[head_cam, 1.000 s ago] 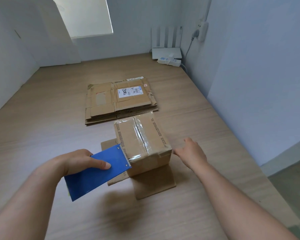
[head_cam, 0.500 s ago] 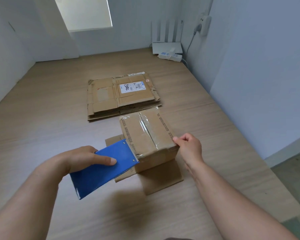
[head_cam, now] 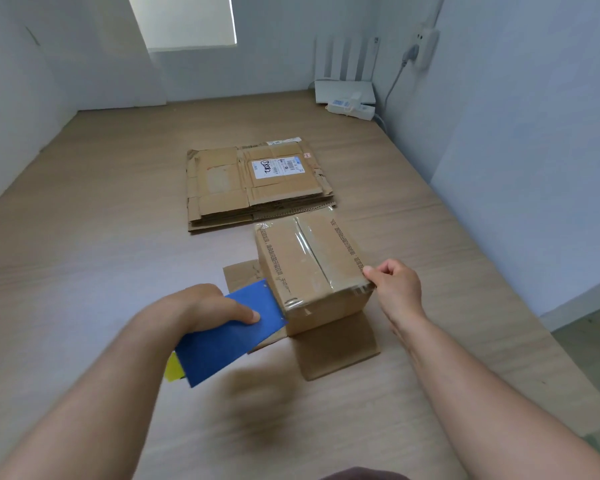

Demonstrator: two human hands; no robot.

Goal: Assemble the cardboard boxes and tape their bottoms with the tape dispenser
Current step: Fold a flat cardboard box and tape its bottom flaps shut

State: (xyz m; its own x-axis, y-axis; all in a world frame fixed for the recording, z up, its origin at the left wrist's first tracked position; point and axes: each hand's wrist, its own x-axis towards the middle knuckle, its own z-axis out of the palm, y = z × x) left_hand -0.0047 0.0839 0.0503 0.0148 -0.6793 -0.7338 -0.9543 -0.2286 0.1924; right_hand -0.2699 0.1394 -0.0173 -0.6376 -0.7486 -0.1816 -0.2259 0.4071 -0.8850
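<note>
Cardboard box: stands near the middle of the counter, closed face up. Clear tape runs along its centre seam and folds over the near and far edges.
Flaps: two lie spread flat on the wood from under the box, one toward the person and one to the left.
Right hand: curled fingers and thumb pinch the box at its near right top corner.
Left hand: grips the blue dispenser, thumb lying across its flat side. The dispenser's far corner sits just beside the box's near left edge — touching or not, I cannot tell.
Yellow part: a small bit shows under the dispenser's near end.
Stack: flattened boxes lie beyond the box, a white label on the top one. The stack's near edge is just beside the box's far edge.
Counter edges: walls close the left, far and right sides; at the near right the wood ends and a lower floor shows.
Open room: a wide stretch of wood lies left of the box and stack, a narrower strip runs between the box and the right wall, and more wood lies between the box and the person.
Far right corner: a white router and a power strip — well apart from the stack.
</note>
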